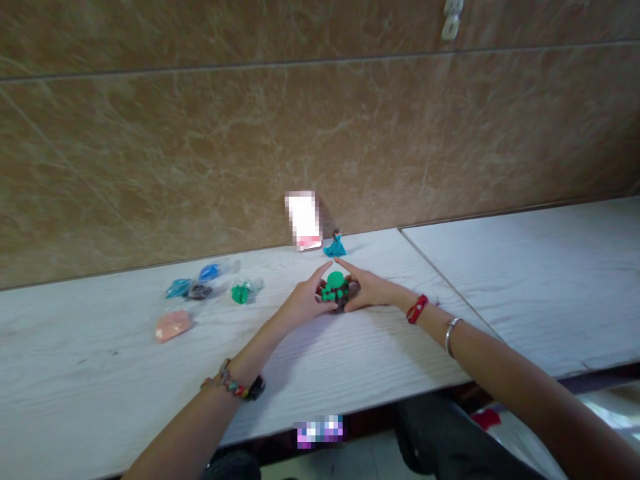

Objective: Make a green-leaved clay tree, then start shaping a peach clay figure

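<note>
My left hand (304,297) and right hand (371,291) hold the green-and-brown model (335,279) between them over the bench (370,357), just my side of the blue-dressed figurine (335,247); uneven squeeze might dent it, forward slip might topple figurine.

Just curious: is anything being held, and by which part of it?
A green-and-brown model, cupped at its sides between the left hand and right hand.

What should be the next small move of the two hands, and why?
Perhaps ease the left hand and right hand slightly apart: they curve around the green-topped piece, partly hiding its sides, so opening them might show its shape better.
</note>
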### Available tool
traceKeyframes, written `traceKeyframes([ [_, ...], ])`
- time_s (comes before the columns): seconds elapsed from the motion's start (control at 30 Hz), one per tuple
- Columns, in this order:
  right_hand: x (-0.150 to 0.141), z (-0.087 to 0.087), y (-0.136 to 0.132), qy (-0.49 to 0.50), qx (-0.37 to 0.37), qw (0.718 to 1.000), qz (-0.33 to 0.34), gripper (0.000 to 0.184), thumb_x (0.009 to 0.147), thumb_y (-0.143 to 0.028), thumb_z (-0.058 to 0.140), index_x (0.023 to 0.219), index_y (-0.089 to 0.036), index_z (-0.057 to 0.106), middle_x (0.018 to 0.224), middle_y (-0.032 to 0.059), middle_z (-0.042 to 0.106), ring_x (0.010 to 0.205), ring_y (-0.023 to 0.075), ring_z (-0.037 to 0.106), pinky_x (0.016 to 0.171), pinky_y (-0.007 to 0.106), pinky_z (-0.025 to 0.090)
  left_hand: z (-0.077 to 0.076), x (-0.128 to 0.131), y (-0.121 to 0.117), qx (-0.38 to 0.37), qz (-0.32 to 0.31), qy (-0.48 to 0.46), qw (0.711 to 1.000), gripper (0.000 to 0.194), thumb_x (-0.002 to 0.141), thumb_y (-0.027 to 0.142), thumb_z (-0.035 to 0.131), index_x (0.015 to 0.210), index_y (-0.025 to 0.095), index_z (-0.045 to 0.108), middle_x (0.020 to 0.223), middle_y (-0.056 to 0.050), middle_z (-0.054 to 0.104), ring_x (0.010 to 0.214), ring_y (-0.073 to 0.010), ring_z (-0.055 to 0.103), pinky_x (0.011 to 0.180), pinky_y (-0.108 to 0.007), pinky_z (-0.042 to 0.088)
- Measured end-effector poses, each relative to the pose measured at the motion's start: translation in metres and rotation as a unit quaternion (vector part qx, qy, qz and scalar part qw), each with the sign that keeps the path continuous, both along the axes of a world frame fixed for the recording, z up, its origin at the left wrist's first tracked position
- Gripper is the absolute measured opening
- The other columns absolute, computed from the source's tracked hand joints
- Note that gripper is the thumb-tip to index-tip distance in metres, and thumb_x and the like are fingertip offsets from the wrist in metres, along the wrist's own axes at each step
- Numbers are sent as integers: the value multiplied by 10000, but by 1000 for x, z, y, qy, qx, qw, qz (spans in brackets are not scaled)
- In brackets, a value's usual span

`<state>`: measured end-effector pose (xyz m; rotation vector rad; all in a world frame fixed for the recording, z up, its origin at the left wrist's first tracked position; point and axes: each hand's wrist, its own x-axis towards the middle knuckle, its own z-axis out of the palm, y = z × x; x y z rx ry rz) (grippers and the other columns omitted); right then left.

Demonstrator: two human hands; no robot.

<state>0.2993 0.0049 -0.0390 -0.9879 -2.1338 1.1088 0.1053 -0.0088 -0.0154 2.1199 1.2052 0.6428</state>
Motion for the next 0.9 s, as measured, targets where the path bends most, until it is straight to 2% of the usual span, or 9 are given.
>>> traceKeyframes([
  [0.07, -4, 1, -3, 9, -7, 1000, 15, 1086, 565, -212, 725, 1400, -216, 32, 966, 43, 544, 765, 119, 538, 730, 279, 440, -4, -6, -5, -6, 2, 6, 1000, 868, 602, 225, 681, 1344, 205, 231, 849, -6, 569, 714, -128, 556, 694, -276, 442],
  [0.2, -9, 3, -8, 12, -13, 1000, 22, 1052, 586, -169, 708, 1399, -247, 45, 920, 20, 556, 733, 106, 546, 742, 277, 444, -8, -17, -13, -33, 14, -13, 999, 849, 633, 215, 646, 1351, 209, 193, 838, 3, 565, 654, -105, 552, 626, -240, 446],
  [0.4, -9, 1, -9, 40, -51, 997, 50, 1034, 607, -155, 692, 1397, -251, 32, 907, 14, 575, 733, 107, 557, 682, 252, 454, -7, -9, -20, 1, 42, 21, 999, 917, 598, 265, 686, 1359, 216, 178, 871, -13, 576, 707, -138, 563, 667, -274, 447],
  [0.6, -7, -2, -9, 7, 16, 999, 31, 1085, 619, -179, 683, 1390, -234, -78, 780, -22, 547, 605, 89, 508, 546, 211, 405, -6, 3, -20, 35, 56, 51, 997, 900, 608, 254, 675, 1362, 187, 188, 781, 4, 593, 735, -168, 572, 697, -286, 431],
  [0.73, 4, -1, 1, 4, 56, 998, -7, 1068, 627, -207, 672, 1392, -230, -74, 774, -18, 550, 584, 89, 503, 532, 207, 392, -3, 12, -5, 39, 54, 35, 997, 936, 605, 281, 683, 1370, 196, 150, 680, 32, 568, 629, -151, 558, 601, -260, 423],
  [0.9, 26, 0, 35, 13, 100, 989, -110, 1091, 601, -224, 686, 1395, -202, -62, 896, 42, 602, 723, 136, 557, 669, 264, 429, -3, 39, 43, 57, 26, -47, 997, 943, 619, 201, 671, 1372, 188, 104, 783, -13, 623, 654, -133, 579, 655, -263, 445],
])
